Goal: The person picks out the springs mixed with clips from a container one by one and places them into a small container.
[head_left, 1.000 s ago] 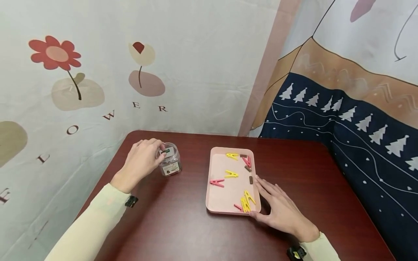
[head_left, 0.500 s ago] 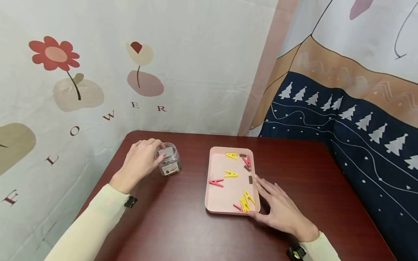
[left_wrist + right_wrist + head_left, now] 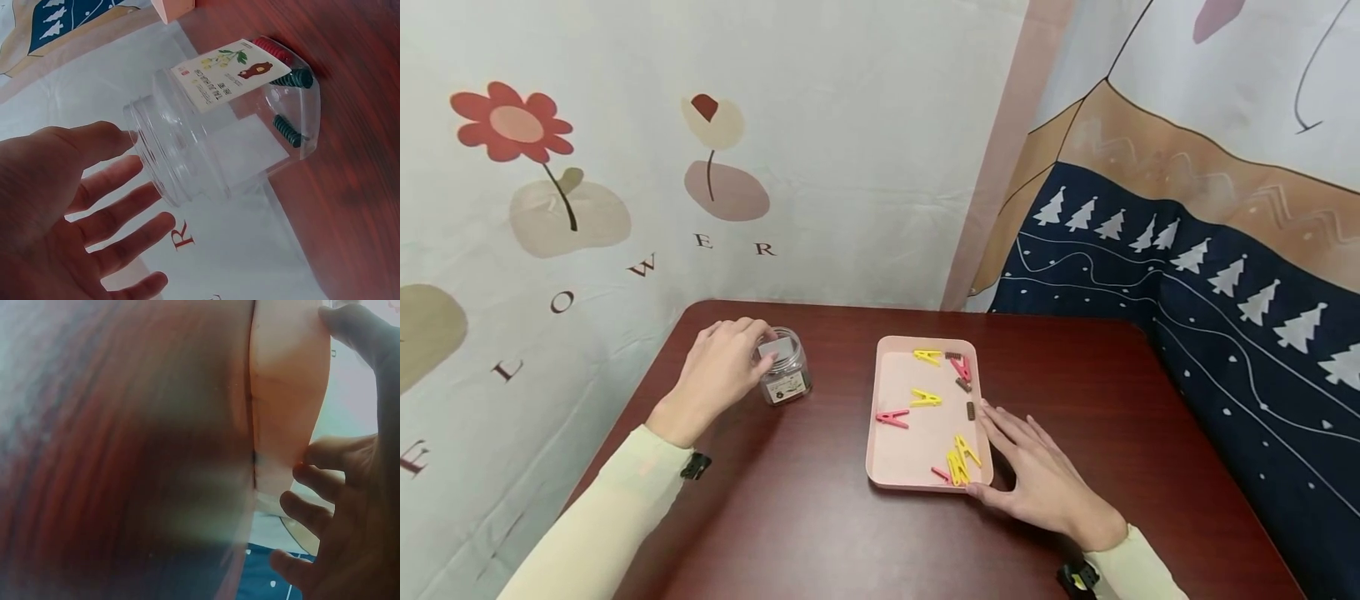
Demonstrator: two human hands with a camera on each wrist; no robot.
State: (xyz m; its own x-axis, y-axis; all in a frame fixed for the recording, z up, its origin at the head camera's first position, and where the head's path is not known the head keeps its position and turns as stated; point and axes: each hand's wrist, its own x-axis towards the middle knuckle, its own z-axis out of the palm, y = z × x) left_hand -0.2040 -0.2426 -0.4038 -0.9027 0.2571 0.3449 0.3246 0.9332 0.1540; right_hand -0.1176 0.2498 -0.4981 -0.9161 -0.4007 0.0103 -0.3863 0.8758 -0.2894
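Printed cloth (image 3: pixel 850 167) hangs behind a dark red-brown table (image 3: pixel 760 517); both run out of the head view. On the table's left stands a clear jar (image 3: pixel 787 386), its far rim partly covered by the left hand (image 3: pixel 718 362), whose thumb and fingers lie at the mouth, loose and grasping nothing. Apart from it, a pink tray (image 3: pixel 898 458) bears yellow clips (image 3: pixel 927 398), pink clips (image 3: pixel 892 418) and small dark pieces (image 3: pixel 971 411) too tiny to make out well. The right hand (image 3: pixel 1041 479) lies along the tray's near right side, unclenched, touching its edge.

From the left wrist, the thumb meets the jar's rim while the other fingers extend past it, their contact hard to judge. Inside lie green coils (image 3: pixel 287 130) and a red coil (image 3: pixel 272 49) (the latter half behind the label (image 3: pixel 231 72)).

From the right wrist, much is blurred; spread fingers and thumb rest against the tray's outer wall, its contents hidden.
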